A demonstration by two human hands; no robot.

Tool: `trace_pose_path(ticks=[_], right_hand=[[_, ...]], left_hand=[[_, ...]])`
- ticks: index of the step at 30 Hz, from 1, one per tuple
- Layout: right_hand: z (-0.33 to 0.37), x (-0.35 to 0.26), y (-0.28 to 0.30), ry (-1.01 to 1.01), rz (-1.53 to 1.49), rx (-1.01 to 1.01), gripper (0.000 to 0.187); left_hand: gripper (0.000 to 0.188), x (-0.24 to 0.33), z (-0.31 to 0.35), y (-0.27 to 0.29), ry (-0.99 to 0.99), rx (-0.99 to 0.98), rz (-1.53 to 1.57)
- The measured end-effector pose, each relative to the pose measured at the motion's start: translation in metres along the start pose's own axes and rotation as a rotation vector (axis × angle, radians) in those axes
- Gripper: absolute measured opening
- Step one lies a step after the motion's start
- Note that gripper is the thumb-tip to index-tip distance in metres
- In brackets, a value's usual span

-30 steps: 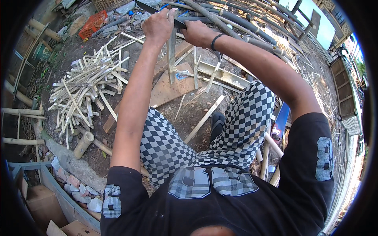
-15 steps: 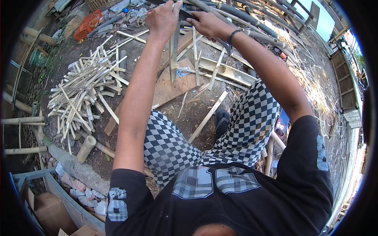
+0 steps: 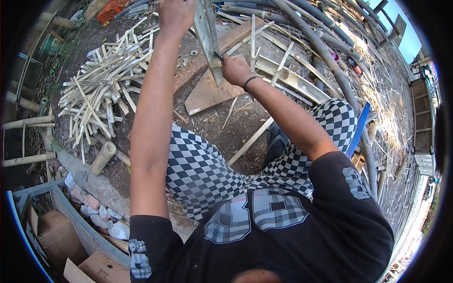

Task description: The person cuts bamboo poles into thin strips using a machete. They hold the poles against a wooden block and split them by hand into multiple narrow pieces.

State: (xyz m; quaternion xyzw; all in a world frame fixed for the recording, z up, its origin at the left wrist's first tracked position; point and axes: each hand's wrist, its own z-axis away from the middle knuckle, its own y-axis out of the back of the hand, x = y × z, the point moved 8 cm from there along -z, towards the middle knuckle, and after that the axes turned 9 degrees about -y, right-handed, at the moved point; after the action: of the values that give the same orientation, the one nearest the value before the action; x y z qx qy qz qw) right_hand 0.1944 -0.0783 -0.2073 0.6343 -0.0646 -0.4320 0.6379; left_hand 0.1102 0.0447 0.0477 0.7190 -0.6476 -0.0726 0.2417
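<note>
A length of split bamboo (image 3: 206, 40) stands upright in front of me, its foot on a flat wooden board (image 3: 207, 98). My left hand (image 3: 177, 19) is closed around the bamboo near its upper end, partly cut off by the top edge. Low down on the bamboo, my right hand (image 3: 235, 70) is closed on the handle of a dark-bladed knife (image 3: 218, 55). Its blade sits in the split, mostly hidden by the bamboo. Above the blade, the two parts of the bamboo stand apart.
To the left lies a heap of thin bamboo strips (image 3: 101, 87), with a short bamboo tube (image 3: 103, 158) below it. A thick plank (image 3: 188, 79) runs behind the board. A bamboo half (image 3: 297, 80) and long poles (image 3: 321, 40) lie to the right. Cardboard boxes (image 3: 59, 236) stand lower left.
My right hand and the knife have moved down from the top of the bamboo to near its foot, and the split has widened. My left hand has shifted up and left.
</note>
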Motion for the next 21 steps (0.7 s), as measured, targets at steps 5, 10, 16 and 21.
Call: trace_pose_path(ticks=[5, 10, 16, 21], right_hand=[[0.016, -0.010, 0.004, 0.082, -0.109, -0.116, 0.044], [0.034, 0.018, -0.013, -0.114, -0.625, -0.465, 0.042], [0.035, -0.002, -0.034, -0.152, -0.634, -0.298, 0.033], [0.039, -0.039, -0.079, -0.218, -0.821, 0.542, 0.036]], left_hand=[[0.037, -0.030, 0.025, -0.024, 0.271, -0.034, 0.660], [0.039, -0.034, 0.031, -0.031, 0.461, 0.047, 0.441], [0.037, -0.047, 0.037, -0.028, 0.476, 0.132, 0.465], [0.030, 0.006, 0.023, -0.041, 0.305, 0.258, 0.520]])
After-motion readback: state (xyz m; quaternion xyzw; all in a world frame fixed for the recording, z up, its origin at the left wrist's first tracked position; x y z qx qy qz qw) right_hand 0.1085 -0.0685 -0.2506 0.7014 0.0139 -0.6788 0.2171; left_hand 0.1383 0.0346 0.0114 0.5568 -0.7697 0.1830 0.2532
